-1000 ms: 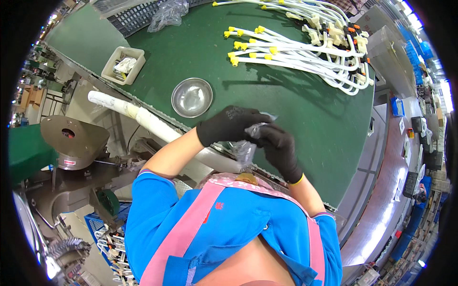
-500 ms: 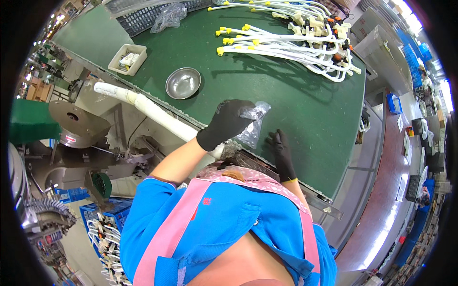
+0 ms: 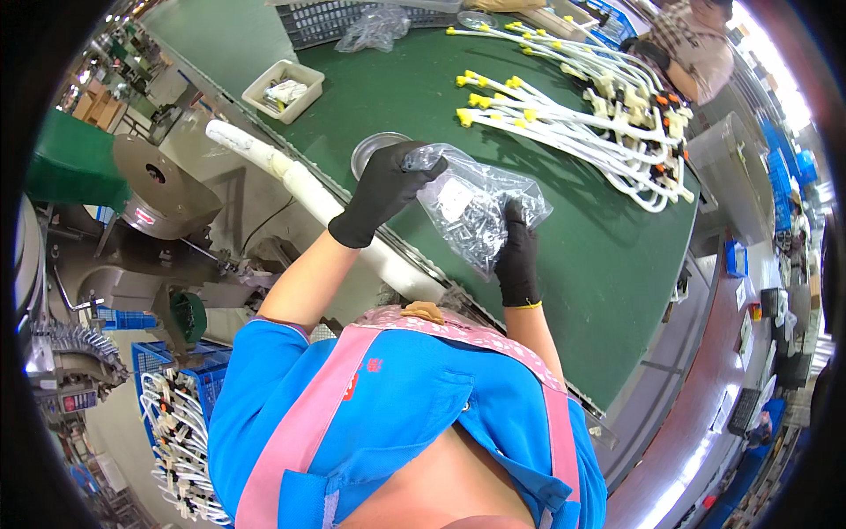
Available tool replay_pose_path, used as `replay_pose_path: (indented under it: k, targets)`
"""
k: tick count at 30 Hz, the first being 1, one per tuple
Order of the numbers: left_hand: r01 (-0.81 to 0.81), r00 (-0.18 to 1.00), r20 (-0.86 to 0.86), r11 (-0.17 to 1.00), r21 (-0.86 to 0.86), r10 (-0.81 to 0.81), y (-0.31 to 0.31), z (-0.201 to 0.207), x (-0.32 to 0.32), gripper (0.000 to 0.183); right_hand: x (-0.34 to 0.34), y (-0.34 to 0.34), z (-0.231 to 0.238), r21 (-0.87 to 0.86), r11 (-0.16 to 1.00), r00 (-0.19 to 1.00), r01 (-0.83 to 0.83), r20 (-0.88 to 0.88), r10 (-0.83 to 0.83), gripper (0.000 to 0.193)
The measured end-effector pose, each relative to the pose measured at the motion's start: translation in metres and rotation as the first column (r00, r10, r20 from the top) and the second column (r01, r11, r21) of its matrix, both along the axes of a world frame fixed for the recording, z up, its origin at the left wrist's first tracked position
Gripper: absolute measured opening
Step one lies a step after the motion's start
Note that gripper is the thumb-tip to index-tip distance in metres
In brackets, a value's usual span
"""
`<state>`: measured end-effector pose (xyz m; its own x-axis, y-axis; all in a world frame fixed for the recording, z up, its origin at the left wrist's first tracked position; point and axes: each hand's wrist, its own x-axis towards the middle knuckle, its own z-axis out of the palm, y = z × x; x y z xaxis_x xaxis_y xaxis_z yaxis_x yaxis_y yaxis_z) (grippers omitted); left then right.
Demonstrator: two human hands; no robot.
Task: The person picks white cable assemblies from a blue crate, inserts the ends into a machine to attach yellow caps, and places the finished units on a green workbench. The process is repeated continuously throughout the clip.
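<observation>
Between my two black-gloved hands hangs a clear plastic bag [image 3: 467, 210] with small dark and metallic parts and a white label inside. My left hand [image 3: 388, 185] pinches the bag's upper left corner. On the bag's right side, my right hand [image 3: 518, 251] grips the plastic with the thumb on top. A round metal bowl [image 3: 364, 152] stands on the green table [image 3: 582, 291], partly hidden behind my left hand. Farther off lies a pile of white hoses [image 3: 564, 132] with yellow tips and white, black and orange fittings.
A cream tray [image 3: 256, 95] with small items stands at the table's left edge. Behind it are a dark crate [image 3: 322, 25] and a crumpled plastic bag [image 3: 374, 26]. A white-wrapped pipe [image 3: 308, 189] runs along the near edge. Another person [image 3: 692, 44] is at the far right.
Both hands have lifted the bag off the table, and it now spreads open between them. My right hand has taken hold of its side. Another person has come into view.
</observation>
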<state>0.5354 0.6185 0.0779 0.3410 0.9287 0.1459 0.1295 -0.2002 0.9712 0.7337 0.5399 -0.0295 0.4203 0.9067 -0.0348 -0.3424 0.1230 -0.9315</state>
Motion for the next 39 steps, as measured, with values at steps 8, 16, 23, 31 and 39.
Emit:
replay_pose_path:
  k: [8, 16, 23, 31, 39]
  targets:
    - [-0.134, 0.974, 0.157, 0.973, -0.190, 0.164, 0.063, -0.062, -0.059, 0.022, -0.039, 0.078, 0.013, -0.032, 0.999, 0.989, -0.008, 0.150, 0.012, 0.022]
    - [-0.044, 0.951, 0.257, 0.900, -0.433, 0.171, 0.102, -0.138, -0.084, 0.025, -0.052, 0.123, 0.019, -0.161, 0.984, 0.803, 0.071, 0.595, 0.039, 0.030]
    - [-0.065, 0.988, 0.108, 0.929, -0.363, 0.111, 0.122, -0.166, -0.091, 0.029, -0.070, 0.150, 0.041, -0.176, 0.982, 0.691, 0.074, 0.719, 0.076, 0.032]
    - [0.000, 0.990, 0.129, 0.908, -0.419, 0.060, 0.127, -0.158, -0.099, 0.028, -0.084, 0.166, 0.075, -0.240, 0.971, 0.543, 0.004, 0.815, 0.199, 0.032]
    - [0.005, 1.000, -0.029, 0.996, -0.092, -0.008, 0.127, -0.188, -0.088, 0.034, -0.080, 0.173, 0.106, -0.225, 0.974, 0.410, -0.022, 0.887, 0.214, 0.030]
